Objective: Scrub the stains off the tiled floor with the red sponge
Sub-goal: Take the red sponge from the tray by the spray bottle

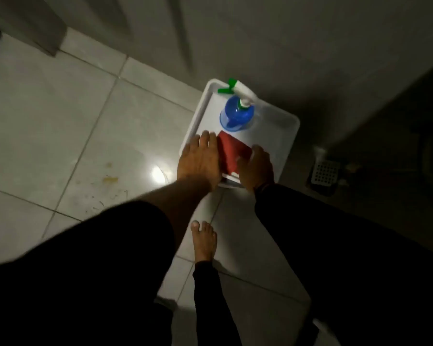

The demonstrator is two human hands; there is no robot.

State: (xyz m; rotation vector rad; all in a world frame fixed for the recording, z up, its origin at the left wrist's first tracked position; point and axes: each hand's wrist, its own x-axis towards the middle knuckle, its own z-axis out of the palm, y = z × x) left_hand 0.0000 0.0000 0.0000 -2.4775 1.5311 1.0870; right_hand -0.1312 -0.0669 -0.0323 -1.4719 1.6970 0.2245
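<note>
The red sponge (231, 152) lies in a white tray (283, 136) on the tiled floor. My left hand (198, 161) lies flat over the tray's left rim, fingers straight and touching the sponge's left edge. My right hand (256, 168) curls around the sponge's right near corner, thumb on top of it. Yellowish stains (110, 180) and dark scuff marks (98, 204) mark the floor tile to the left of the tray.
A blue spray bottle (236, 116) with a green and white trigger stands at the tray's far end. A wall runs behind the tray. A floor drain (324, 172) sits in shadow at the right. My bare foot (203, 242) stands just below the tray.
</note>
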